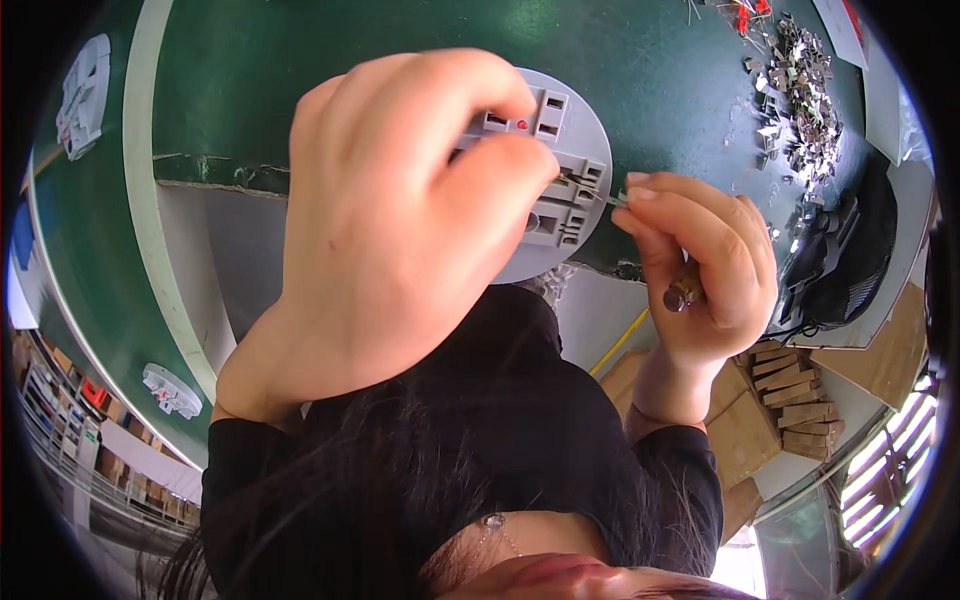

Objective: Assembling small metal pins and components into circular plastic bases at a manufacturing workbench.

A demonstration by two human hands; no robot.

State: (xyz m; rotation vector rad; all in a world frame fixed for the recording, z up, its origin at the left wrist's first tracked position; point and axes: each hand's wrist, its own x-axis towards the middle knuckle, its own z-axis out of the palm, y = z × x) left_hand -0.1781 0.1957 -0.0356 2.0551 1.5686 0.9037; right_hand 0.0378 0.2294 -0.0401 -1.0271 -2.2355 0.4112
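Observation:
A round grey plastic base (592,120) with raised slotted blocks lies at the edge of the green table, a small red LED (522,125) set in it. Over its left part is my left hand (390,210), fingers curled and thumb tip down by the slots; anything it grips is hidden. At the base's right edge my right hand (715,250) pinches a small pale-green piece (617,201) between thumb and fingers. A thin wire runs from near that piece toward my left thumb. A tool with a brown handle (684,288) is tucked in the right palm, its far end hidden.
A heap of small shiny metal parts (805,100) lies on the green table (680,90) at the far right, with red pieces (750,15) beyond. A black mesh bag (850,260) is at the right. White plastic parts (85,95) sit at left; cardboard strips (800,395) are stacked lower right.

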